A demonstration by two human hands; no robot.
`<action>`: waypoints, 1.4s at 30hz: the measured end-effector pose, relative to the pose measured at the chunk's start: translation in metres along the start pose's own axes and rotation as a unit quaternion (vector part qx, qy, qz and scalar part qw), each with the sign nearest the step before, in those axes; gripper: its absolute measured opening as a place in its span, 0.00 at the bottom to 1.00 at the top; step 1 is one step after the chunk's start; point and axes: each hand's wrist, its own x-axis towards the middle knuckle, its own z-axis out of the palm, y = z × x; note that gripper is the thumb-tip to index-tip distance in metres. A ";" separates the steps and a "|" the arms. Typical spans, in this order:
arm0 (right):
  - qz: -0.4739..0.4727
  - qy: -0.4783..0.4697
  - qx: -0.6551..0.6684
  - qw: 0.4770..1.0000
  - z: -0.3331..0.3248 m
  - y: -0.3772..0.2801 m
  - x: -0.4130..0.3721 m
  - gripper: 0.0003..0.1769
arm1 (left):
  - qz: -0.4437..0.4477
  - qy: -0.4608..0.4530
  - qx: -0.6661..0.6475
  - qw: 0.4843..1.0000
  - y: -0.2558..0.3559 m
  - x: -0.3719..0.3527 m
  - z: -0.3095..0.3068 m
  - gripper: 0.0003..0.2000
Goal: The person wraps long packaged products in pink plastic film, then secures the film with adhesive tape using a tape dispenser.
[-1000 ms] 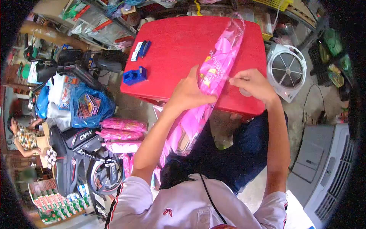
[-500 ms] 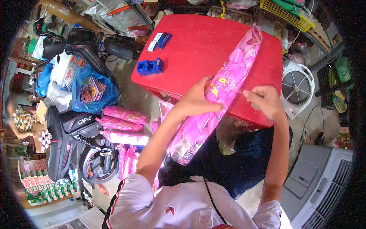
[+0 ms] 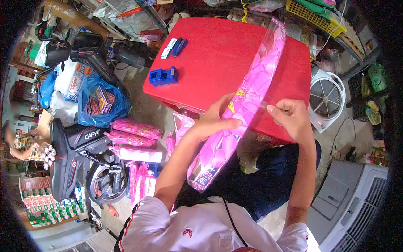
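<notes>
A long, slim package in pink patterned plastic wrap (image 3: 239, 109) slants across the front of the red table (image 3: 210, 54), its near end over my lap. My left hand (image 3: 216, 122) is wrapped around its middle, thumb on top. To the right, my right hand (image 3: 291, 117) pinches a thin, clear strip of tape (image 3: 264, 104) that reaches the package's edge. On the table's left side sit a blue tape dispenser (image 3: 163, 77) and a blue stapler (image 3: 179, 47) beside a small white box (image 3: 168, 49).
Several similar pink packages (image 3: 134, 132) are piled left of my left arm, near a motorbike (image 3: 69, 151). A blue bag (image 3: 103, 103) holds boxes. At right stand a white fan (image 3: 325, 98) and a grey appliance (image 3: 352, 201). Another person (image 3: 27, 147) is at far left.
The package has tilted more upright and turned slightly in my left hand, its near end dropping lower. My right hand stays pinched at its right side, with small movement.
</notes>
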 end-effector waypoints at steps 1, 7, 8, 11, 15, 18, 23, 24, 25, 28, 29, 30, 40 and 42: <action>-0.001 0.003 -0.002 1.000 0.000 -0.003 -0.001 0.15 | -0.007 -0.002 -0.018 1.000 -0.002 -0.001 0.001 0.52; -0.052 0.002 0.030 0.998 0.002 -0.006 -0.007 0.11 | -0.067 0.017 -0.151 0.986 -0.004 -0.016 0.007 0.53; -0.050 0.001 0.044 0.998 0.004 -0.007 -0.007 0.11 | -0.083 0.031 -0.154 0.984 -0.007 -0.020 0.006 0.53; -0.044 -0.004 0.062 0.997 0.007 -0.006 -0.008 0.09 | -0.110 0.045 -0.179 0.977 -0.029 -0.026 -0.003 0.53; -0.036 -0.008 0.050 0.998 0.005 -0.004 -0.007 0.08 | -0.079 0.091 -0.184 0.976 -0.057 -0.026 -0.005 0.49; -0.036 0.000 0.041 0.998 0.002 -0.008 -0.008 0.07 | -0.050 0.097 -0.231 0.967 -0.066 -0.027 -0.002 0.49; -0.051 0.010 0.024 0.998 -0.005 -0.004 -0.010 0.07 | -0.012 -0.029 -0.422 0.906 -0.066 -0.021 -0.003 0.50; -0.052 0.011 0.023 0.998 -0.006 -0.005 -0.010 0.07 | -0.010 -0.060 -0.444 0.894 -0.062 -0.018 -0.002 0.51; -0.052 0.012 0.022 0.998 -0.007 -0.005 -0.010 0.07 | -0.010 -0.090 -0.464 0.881 -0.059 -0.017 -0.002 0.51; -0.040 0.001 0.034 0.999 -0.009 -0.010 -0.011 0.07 | -0.014 -0.152 -0.498 0.853 -0.050 -0.015 0.001 0.51; -0.038 0.001 0.030 0.999 -0.009 -0.009 -0.010 0.07 | -0.014 -0.164 -0.505 0.847 -0.049 -0.014 0.002 0.52; -0.036 0.001 0.025 0.999 -0.009 -0.010 -0.010 0.07 | -0.016 -0.173 -0.513 0.840 -0.050 -0.013 0.002 0.52; -0.057 0.013 0.031 0.998 -0.006 -0.007 -0.008 0.06 | -0.022 -0.165 -0.528 0.833 -0.071 -0.011 0.000 0.53; -0.085 0.022 0.033 0.996 -0.003 -0.002 -0.006 0.07 | -0.036 -0.182 -0.517 0.836 -0.042 -0.012 0.013 0.54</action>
